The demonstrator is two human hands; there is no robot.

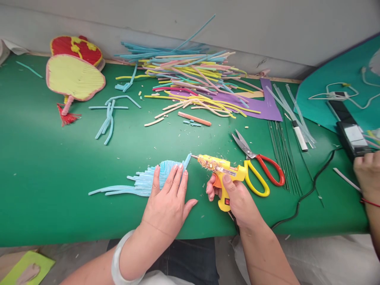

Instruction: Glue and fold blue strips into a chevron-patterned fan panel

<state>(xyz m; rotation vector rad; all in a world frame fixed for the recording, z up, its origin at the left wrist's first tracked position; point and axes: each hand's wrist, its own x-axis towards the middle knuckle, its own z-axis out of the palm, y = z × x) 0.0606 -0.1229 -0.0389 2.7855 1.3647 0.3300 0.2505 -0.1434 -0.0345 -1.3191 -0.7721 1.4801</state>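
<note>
My left hand [167,198] lies flat with its fingers spread over a leaf-shaped piece made of light blue pipe cleaners [145,180], pressing it to the table. Loose blue strands trail out to the left of this piece. My right hand [234,196] is wrapped round the handle of a yellow hot glue gun [222,170], with fingers at its orange trigger. The gun's nozzle points left and meets or nearly meets the blue strip that sticks out at the piece's upper right end. Scissors [252,156] with red and yellow handles lie open just right of the gun.
Pipe cleaners [184,75] in many colours are heaped at the back over purple sheet [267,105]. Two fan-shaped crafts [74,77] lie back left. Thin green wires [285,158], glue sticks [293,111] and a black cord [314,190] lie right. Another person's hand [368,174] is at the right edge.
</note>
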